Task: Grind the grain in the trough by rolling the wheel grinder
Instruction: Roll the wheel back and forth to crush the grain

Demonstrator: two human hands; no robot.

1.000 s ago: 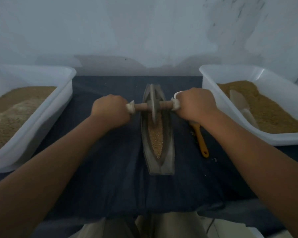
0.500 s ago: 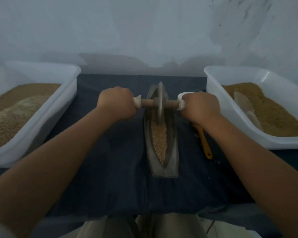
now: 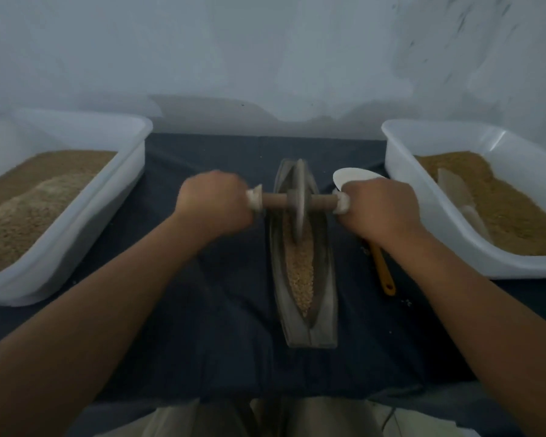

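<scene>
This is looking like a small hand-milling workroom. A bare, scuffed white wall (image 3: 265, 58) is closing off the back, and a dark cloth is covering the worktop (image 3: 202, 326). A left tub (image 3: 92, 116) and a right tub (image 3: 397, 165), both white plastic, are sitting at its sides, each holding a heap of brown meal, with a pale scoop (image 3: 454, 197) lying in the right one. Between them a boat-shaped trough (image 3: 327, 279) is holding grain (image 3: 301, 272), and a grinder (image 3: 299, 190) is standing upright in it.

wheel grinder (image 3: 299, 184) eased slightly nearer in trough (image 3: 326, 294), white scoop (image 3: 353, 178) more exposed
</scene>
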